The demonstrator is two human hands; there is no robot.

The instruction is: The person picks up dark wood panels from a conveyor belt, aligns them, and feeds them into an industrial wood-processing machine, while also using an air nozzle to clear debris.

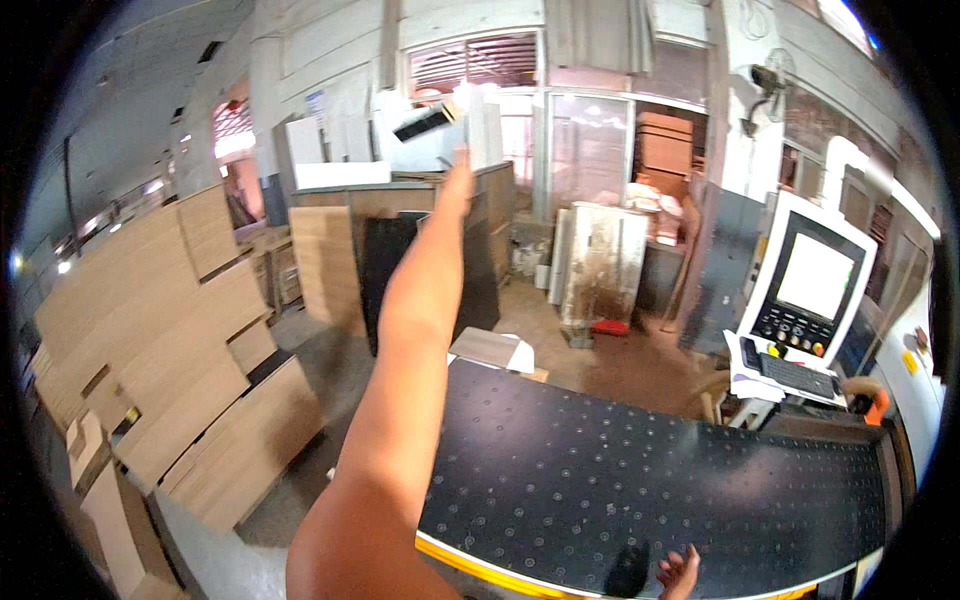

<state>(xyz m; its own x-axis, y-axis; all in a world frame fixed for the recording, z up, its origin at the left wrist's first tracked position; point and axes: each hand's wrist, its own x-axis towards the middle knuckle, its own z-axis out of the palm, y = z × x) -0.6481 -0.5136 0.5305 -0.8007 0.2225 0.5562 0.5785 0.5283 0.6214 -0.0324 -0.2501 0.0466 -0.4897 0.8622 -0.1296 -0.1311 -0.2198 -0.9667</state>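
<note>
No lettering or numbers can be read — not even on the screen.

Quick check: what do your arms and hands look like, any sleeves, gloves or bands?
The left arm is bare, with no sleeve or band visible. The left hand looks small and blurred, so fine details can't be told. The right hand is ungloved; its forearm is out of view.
</note>
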